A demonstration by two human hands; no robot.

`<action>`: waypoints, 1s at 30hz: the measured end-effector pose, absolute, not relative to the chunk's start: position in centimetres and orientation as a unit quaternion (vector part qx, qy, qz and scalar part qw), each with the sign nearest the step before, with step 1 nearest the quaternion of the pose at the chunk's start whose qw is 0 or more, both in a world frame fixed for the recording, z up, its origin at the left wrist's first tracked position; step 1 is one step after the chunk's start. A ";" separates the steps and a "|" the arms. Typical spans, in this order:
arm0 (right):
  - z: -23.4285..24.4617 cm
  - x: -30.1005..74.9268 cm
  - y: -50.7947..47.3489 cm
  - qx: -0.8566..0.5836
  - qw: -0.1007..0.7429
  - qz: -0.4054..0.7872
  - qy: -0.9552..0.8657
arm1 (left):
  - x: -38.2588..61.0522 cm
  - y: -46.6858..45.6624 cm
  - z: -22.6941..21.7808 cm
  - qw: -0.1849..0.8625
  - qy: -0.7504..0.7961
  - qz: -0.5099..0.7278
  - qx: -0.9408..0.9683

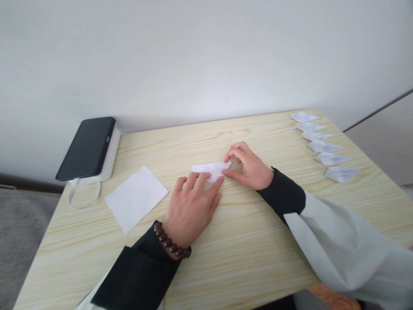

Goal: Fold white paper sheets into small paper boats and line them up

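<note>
A small piece of folded white paper [213, 168] lies on the table in front of me. My left hand [193, 206], with a dark beaded bracelet at its wrist, rests palm down with the fingers stretched over the paper's near edge. At the paper's right end, my right hand [245, 167] pinches the corner between thumb and fingers. Left of my left hand lies a flat white sheet of paper [137, 199]. The paper's underside and part of its near edge are hidden by my fingers.
Several folded white paper boats [324, 147] stand in a column on the right of the wooden table [251, 249]. At the back left, a black phone [88, 146] lies on a white box [112, 156], with a white cable [69, 196] looping down. A pale wall [206, 64] runs behind.
</note>
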State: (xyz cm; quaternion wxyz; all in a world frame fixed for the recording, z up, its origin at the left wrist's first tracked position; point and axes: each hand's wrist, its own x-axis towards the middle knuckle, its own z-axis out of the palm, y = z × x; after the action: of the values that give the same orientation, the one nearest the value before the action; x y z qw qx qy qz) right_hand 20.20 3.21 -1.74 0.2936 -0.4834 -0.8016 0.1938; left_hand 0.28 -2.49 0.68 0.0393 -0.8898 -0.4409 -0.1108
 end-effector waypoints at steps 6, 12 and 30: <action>-1.5 21.1 3.8 -0.467 0.292 0.240 -0.799 | 0.3 -2.6 0.8 0.040 -0.442 -0.112 -0.889; -1.5 21.4 4.2 -0.478 0.303 0.264 -0.781 | 0.3 -2.5 0.8 0.035 -0.444 -0.109 -0.888; -1.9 21.1 3.9 -0.465 0.311 0.231 -0.796 | 0.4 -2.6 0.9 0.047 -0.433 -0.122 -0.892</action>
State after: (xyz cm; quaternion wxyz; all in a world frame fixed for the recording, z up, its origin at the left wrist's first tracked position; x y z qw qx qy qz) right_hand 21.11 3.89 -1.90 0.3114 -0.4655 -0.7955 0.2314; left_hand 0.43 -2.58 0.87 0.0471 -0.8921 -0.4325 -0.1217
